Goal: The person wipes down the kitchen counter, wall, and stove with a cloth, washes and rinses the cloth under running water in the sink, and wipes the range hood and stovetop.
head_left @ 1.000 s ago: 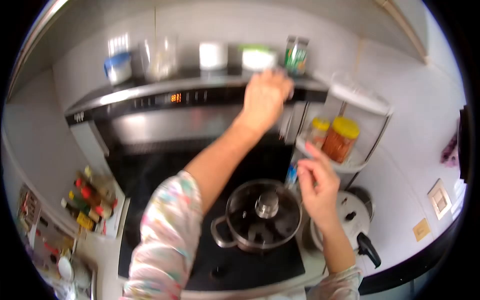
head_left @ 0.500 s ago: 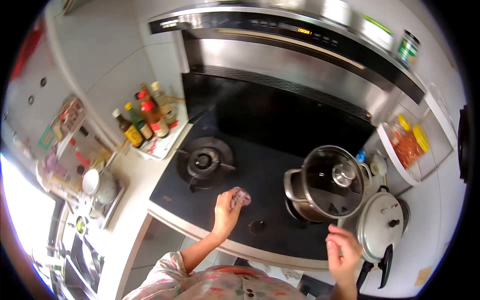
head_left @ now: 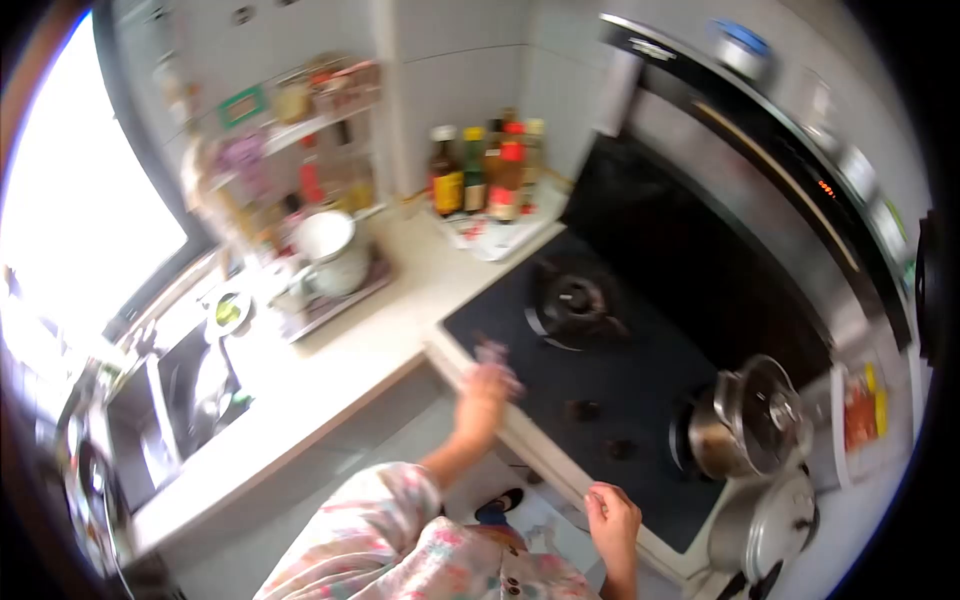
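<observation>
My left hand [head_left: 482,400] is closed on a crumpled pinkish cloth [head_left: 496,362], at the front left edge of the black cooktop [head_left: 640,385]. Motion blurs both the hand and the cloth. Beyond them sits the left burner [head_left: 574,297]. My right hand [head_left: 612,512] hovers at the cooktop's front edge, its fingers curled together with nothing visible in them. To its right, a steel pot [head_left: 718,440] with a glass lid [head_left: 770,412] rests on the right burner.
Several sauce bottles [head_left: 506,180] stand on a white tray [head_left: 500,238] behind the counter corner. A white pitcher [head_left: 335,255] is left of them, and a sink [head_left: 150,420] lies far left. A pressure cooker [head_left: 775,525] stands at the right, below the range hood [head_left: 790,190].
The view has swung left and down from the hood shelf. My left hand has come from the hood to the cooktop's front left edge with the cloth. My right hand's fingers have drawn together.
</observation>
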Tool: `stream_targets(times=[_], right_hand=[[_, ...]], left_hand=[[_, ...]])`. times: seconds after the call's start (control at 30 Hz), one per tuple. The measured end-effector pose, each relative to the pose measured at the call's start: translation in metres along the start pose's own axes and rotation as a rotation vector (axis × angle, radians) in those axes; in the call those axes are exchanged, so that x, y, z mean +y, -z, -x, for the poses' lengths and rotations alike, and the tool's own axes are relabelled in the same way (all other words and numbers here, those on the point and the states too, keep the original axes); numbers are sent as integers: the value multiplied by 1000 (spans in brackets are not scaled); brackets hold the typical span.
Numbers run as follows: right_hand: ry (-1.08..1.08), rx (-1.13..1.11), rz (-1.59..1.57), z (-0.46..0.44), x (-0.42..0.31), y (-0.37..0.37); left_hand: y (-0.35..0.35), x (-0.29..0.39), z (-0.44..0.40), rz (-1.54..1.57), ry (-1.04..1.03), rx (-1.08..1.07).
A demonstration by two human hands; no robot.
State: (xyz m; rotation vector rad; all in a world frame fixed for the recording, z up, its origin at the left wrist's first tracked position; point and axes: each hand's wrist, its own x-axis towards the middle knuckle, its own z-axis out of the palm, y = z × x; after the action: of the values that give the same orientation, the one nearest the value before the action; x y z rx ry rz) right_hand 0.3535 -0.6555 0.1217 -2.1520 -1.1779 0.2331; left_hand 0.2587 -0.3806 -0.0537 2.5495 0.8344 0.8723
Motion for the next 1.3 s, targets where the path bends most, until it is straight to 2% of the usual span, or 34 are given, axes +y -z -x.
stream_targets(times=[0.07,0.1,0.17,0.23,0.27,0.37,0.4,0.43,0.47,0.53,0.67,0.7,0.73,0.83,0.9,0.97,1.03,1.17,1.3], right_hand=[[29,-75,-35,-3,-13,-26],[40,-98,-48,-7,-21,-38],[75,-162,-49,-15,-35,-54],[148,-190,-66,-21,-46,-62],[124,-231,-89,-25,-53,-66],[184,-335,-37,-39,-61,-85],[232,-355,-25,-44,-67,-91],[262,-371,-35,-50,-76,-97],[295,-392,-43,-54,-86,-102],[330,-445,-91,-63,-101,-115],[544,-565,-27,-83,-116,-149],[535,-708,-10,-88,-126,-151],[583,-731,-18,-90,-133,-155],[686,-753,-23,-87,-143,-180],[792,-676,-107,-77,-149,-214],[852,-746,-110,-56,-178,-238],[886,-807,-99,-24,-228,-259],[1043,-853,-247,41,-330,-320],[803,-1042,-313,78,-419,-408]], left_hand=[[5,45,27,-11,-273,56],[10,54,33,21,-267,83],[27,50,38,154,-81,123],[65,15,39,97,55,154],[81,-16,42,44,121,166],[155,-95,82,-257,513,424],[164,-128,112,-460,584,446],[183,-140,134,-477,693,354],[194,-152,155,-541,719,346],[211,-155,194,-659,815,352],[255,-135,265,-852,1054,469],[263,-133,280,-881,1090,503],[273,-132,293,-933,1092,586],[297,-132,330,-880,1298,586],[309,-139,356,-863,1263,703],[329,-149,380,-816,1254,820],[353,-153,401,-738,1278,930],[413,-154,425,-649,1355,969],[445,-176,461,-668,1241,936]])
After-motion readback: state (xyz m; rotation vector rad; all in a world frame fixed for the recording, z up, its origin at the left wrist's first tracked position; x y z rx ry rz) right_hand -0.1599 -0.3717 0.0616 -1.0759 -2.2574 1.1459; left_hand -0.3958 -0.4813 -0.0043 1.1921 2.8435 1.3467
